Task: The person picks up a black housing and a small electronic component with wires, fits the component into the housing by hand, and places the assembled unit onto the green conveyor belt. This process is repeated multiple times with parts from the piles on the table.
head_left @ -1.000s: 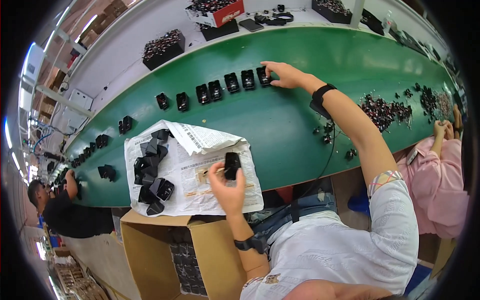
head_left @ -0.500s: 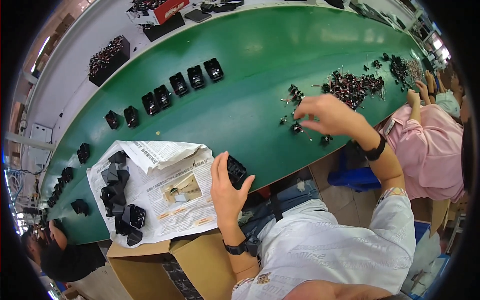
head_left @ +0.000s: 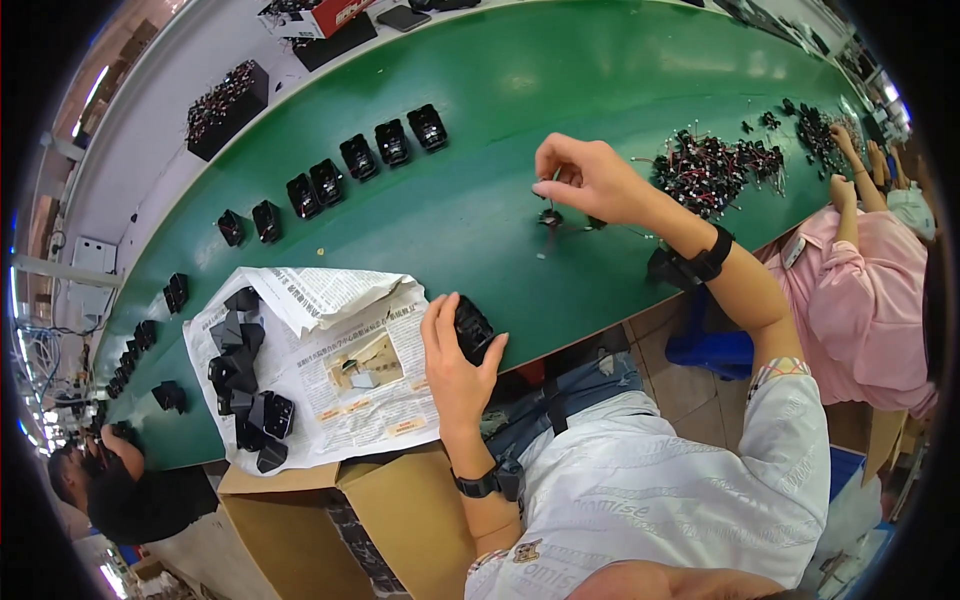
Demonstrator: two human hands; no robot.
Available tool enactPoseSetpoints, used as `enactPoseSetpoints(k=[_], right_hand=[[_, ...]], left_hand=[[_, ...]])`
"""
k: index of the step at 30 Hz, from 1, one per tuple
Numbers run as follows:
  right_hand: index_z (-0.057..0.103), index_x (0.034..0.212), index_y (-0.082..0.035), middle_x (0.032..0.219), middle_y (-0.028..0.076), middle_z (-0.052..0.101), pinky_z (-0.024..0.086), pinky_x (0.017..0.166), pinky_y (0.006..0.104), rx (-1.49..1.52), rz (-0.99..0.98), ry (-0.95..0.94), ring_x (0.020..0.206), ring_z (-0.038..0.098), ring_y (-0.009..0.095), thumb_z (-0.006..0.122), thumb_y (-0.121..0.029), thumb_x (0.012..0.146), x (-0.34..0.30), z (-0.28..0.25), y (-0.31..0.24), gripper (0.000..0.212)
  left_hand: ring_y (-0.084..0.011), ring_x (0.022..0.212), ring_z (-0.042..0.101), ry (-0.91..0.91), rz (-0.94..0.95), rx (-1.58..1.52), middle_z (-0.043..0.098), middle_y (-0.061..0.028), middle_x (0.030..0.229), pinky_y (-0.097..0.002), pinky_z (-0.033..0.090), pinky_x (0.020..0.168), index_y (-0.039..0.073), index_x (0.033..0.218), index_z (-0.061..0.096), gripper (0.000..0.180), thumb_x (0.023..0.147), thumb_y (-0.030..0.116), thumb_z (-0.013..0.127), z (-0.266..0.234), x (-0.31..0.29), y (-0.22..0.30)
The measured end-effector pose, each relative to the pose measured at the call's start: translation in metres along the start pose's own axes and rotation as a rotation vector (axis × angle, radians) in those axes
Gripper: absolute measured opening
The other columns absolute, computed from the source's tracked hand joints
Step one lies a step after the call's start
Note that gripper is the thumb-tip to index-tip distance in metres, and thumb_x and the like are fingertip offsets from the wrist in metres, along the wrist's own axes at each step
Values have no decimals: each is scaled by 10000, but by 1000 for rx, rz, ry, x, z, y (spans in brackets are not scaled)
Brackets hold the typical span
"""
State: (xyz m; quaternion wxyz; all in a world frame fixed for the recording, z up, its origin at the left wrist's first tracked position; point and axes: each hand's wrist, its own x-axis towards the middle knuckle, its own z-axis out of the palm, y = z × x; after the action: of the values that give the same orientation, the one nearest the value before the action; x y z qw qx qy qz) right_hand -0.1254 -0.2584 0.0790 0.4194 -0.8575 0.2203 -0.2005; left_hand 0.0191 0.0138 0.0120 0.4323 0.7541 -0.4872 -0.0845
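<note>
My left hand (head_left: pixel 462 375) is wrapped around a black plastic housing (head_left: pixel 473 330) at the table's near edge, its open side facing up. Up and to the right, my right hand (head_left: pixel 592 178) pinches the thin wire of a small black wired component (head_left: pixel 549 218), which hangs just over the green table (head_left: pixel 450 215). Fingers partly hide another component by that hand. Farther right lies a heap of wired components (head_left: pixel 705 172). Several filled black housings (head_left: pixel 393 143) stand in a line across the table toward the left.
Newspaper (head_left: pixel 350 415) left of my left hand carries several black plastic shells (head_left: pixel 240 350). Below it stands an open cardboard box (head_left: pixel 410 510). A component-filled black box (head_left: pixel 228 108) sits on the far ledge. Co-workers sit right, in a pink top (head_left: pixel 840 285), and far left.
My right hand has moved left from beside the loose components and now pinches one by its wire. The left hand stays around the housing, its fingers closer on it.
</note>
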Motion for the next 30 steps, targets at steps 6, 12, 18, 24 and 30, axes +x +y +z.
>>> enactPoseSetpoints(k=[6,12,18,24,30], right_hand=[[556,981,-19,961,44,640,540,741,243,280,-12,165,813,647,103,714,-79,922,-18,23,-13,179],[541,985,-25,1036,64,634,550,795,265,875,138,69,891,667,120,700,-14,918,-57,57,-34,172],[621,974,-2,990,59,658,531,741,265,471,65,6,847,651,116,707,-21,894,-83,61,-42,119],[705,1014,-43,1038,101,666,526,713,287,218,-192,93,858,652,176,756,-16,787,-96,61,-51,234],[740,946,-44,992,72,673,533,664,281,240,-170,244,783,654,161,793,4,761,-99,83,-45,198]], left_hand=[[-374,1220,509,318,38,185,532,-152,1355,-482,425,1015,52,1254,625,572,756,229,846,6,11,31],[-292,986,665,207,168,-138,697,-111,1090,-413,490,901,59,1198,676,439,783,118,805,31,36,62],[-239,782,688,173,192,-286,715,-112,918,-342,539,691,37,1095,709,385,725,-4,809,32,26,58],[-201,664,658,238,100,-240,677,-90,823,-307,509,593,32,1083,709,392,708,-15,816,33,16,56],[-145,674,640,270,131,-227,691,-72,856,-272,506,608,46,1115,720,408,725,-54,783,36,9,59]])
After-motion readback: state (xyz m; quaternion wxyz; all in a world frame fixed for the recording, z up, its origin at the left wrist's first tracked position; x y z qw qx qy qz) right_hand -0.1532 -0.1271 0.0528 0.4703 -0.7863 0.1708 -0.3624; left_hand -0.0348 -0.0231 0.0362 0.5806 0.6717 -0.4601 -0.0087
